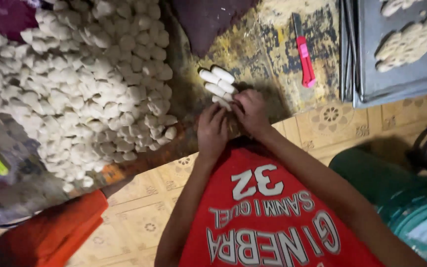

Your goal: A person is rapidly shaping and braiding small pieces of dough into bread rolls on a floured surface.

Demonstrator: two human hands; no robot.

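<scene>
My left hand (212, 129) and my right hand (250, 112) rest side by side at the near edge of a worn, stained work surface (253, 49). The fingertips of both touch a short row of pale dough rolls (217, 83) lying just beyond them. My right hand's fingers curl over the nearest roll; the left lies flatter, palm down. A big heap of small pale dough pieces (90, 84) covers the surface to the left of my hands. I wear a red shirt.
A pink-handled utility knife (304, 57) lies on the surface at upper right. Past it stand metal baking trays (366, 74) holding shaped dough clusters (405, 43). A green bucket (421, 217) is at lower right, an orange object (50, 232) at lower left, patterned floor below.
</scene>
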